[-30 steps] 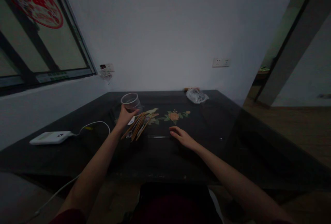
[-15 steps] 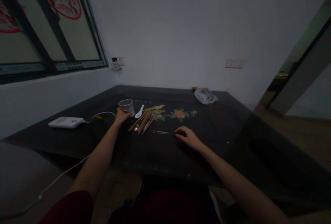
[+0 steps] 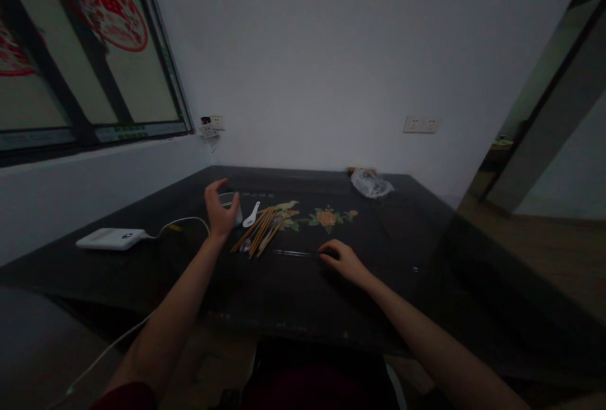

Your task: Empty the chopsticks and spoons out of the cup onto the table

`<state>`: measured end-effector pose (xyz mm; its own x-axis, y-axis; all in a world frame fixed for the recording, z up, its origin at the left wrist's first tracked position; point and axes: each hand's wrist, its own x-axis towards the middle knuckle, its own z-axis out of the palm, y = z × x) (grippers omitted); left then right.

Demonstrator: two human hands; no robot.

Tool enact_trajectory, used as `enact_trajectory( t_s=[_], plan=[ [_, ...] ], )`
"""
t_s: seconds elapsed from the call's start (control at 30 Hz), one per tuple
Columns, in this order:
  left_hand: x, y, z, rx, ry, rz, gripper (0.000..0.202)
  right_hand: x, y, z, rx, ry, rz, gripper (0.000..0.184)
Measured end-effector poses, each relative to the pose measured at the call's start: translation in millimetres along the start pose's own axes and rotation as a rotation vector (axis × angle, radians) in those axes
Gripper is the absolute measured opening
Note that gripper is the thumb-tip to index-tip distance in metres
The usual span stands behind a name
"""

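Note:
My left hand [image 3: 220,211] is raised at the near side of a metal cup [image 3: 230,198], its thumb and fingers spread apart. The hand covers part of the cup, and whether it still touches it is unclear. Right of the cup lie a white spoon [image 3: 251,215] and a loose bundle of wooden chopsticks [image 3: 260,232]. A small shiny spoon [image 3: 245,246] lies among their near ends. My right hand [image 3: 344,261] rests on the table, fingers loosely curved, with a gap between thumb and forefinger. A thin shiny strip [image 3: 296,253] ends by its thumb; its kind is unclear.
The dark table [image 3: 284,296] has a printed flower pattern [image 3: 326,217]. A white power bank [image 3: 112,239] with a white cable [image 3: 177,220] lies on the left. A crumpled clear plastic bag [image 3: 372,184] lies near the back wall.
My left hand has let go its grip around the cup's side and risen, with its fingers spreading. The right hand stays in place on the table. The camera view has tilted slightly up.

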<state>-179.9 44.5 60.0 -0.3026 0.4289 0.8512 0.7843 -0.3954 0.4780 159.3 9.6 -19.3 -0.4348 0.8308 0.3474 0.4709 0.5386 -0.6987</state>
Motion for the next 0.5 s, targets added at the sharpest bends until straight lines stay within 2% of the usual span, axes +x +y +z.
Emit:
enact_trajectory(
  t_s=[0.07, 0.2, 0.23, 0.3, 0.37, 0.5],
  plan=[
    [-13.2, 37.5, 10.4, -0.105, -0.228, 0.072, 0.023, 0.7, -2.6, -2.4, -0.017, 0.019, 0.002, 0.014],
    [-64.6, 99.9, 44.2, -0.194, -0.909, 0.249, 0.026, 3.1, -9.7, -11.7, -0.085, -0.005, 0.038, 0.015],
    [-79.0, 109.8, 52.1, -0.176, -1.014, 0.286, 0.026, 3.1, -10.7, -14.1, -0.117, -0.037, 0.054, 0.015],
    [-103.8, 121.4, 63.6, -0.117, -1.141, 0.341, 0.025, 1.3, -10.6, -17.7, -0.203, -0.112, 0.073, 0.013],
    [-119.7, 123.6, 68.3, -0.057, -1.198, 0.404, 0.021, -3.1, -7.3, -19.0, -0.278, -0.148, 0.039, 0.013],
    [-126.1, 116.1, 64.8, -0.029, -1.242, 0.5, 0.023, -12.8, 4.3, -16.7, -0.291, -0.084, -0.105, 0.015]
  ],
)
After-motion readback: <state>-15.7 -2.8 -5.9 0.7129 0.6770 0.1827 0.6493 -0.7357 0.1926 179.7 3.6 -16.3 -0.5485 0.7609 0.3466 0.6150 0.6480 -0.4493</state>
